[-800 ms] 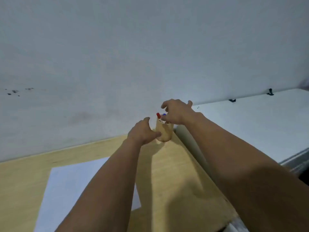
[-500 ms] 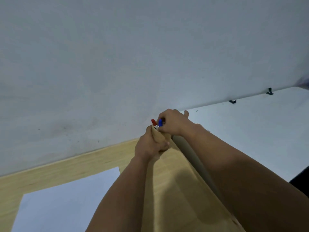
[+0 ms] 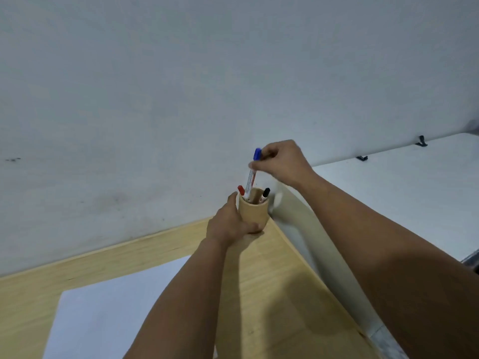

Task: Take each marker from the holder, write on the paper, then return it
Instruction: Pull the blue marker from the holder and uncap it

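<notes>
Wooden desk (image 3: 272,294), right fingers (image 3: 255,165) pinching blue marker (image 3: 252,172)

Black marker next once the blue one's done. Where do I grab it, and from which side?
Pinch the black marker by its cap end, the only part showing above the holder rim. Come straight down from above on the right side: it leans against the right rim, the red marker sits opposite, and the left hand wraps the holder's left wall.

Your wooden table (image 3: 272,294) butts against the wall. On it you have the holder (image 3: 253,212) at the far corner. White paper (image 3: 108,314) lies nearer, leftward.
</notes>
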